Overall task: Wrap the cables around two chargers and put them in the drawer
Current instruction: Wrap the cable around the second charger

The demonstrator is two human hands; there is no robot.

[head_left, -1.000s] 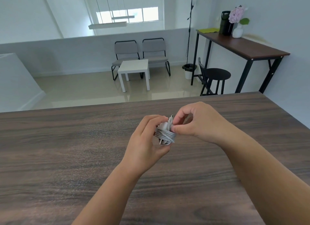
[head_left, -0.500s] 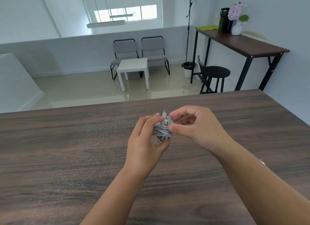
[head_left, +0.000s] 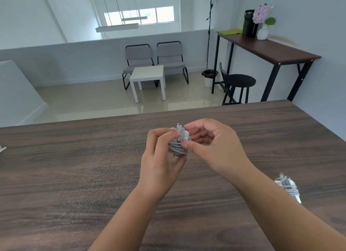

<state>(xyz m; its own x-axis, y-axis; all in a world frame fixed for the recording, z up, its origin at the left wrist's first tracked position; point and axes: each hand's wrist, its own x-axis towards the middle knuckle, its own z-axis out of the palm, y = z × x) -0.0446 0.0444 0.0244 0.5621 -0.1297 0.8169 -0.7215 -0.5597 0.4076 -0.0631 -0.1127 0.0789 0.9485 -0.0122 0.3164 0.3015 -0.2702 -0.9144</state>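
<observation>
a long dark brown wood-grain table (head_left: 78, 185) filled the lower part of the view, its far edge running across the middle. beyond it lay a pale glossy tiled floor with a small square white side table (head_left: 148, 75) standing in front of two grey padded chairs with black frames (head_left: 155, 57), which were set against a low grey wall. to the right stood a tall brown-topped bar table on black legs (head_left: 269, 50), bearing a white vase of pale purple flowers (head_left: 263, 24) and a dark green flask (head_left: 249, 23), with a round black stool (head_left: 241, 81) just beside its legs. above the middle of the dark table both hands met around a small white charger wound with grey cable (head_left: 178, 145). the left hand (head_left: 161, 162) gripped the bundle from the left, its fingers curled over the top and its thumb under the coils. the right hand (head_left: 213, 147) came in from the right, thumb pressed against the coils and forefinger arched above the cable's grey plug end (head_left: 179, 129), which stuck up at the top of the bundle; the other right fingers were curled loosely behind it. a second white charger already wrapped in grey cable (head_left: 288, 187) lay on the table near the right forearm, partly hidden by it.
</observation>
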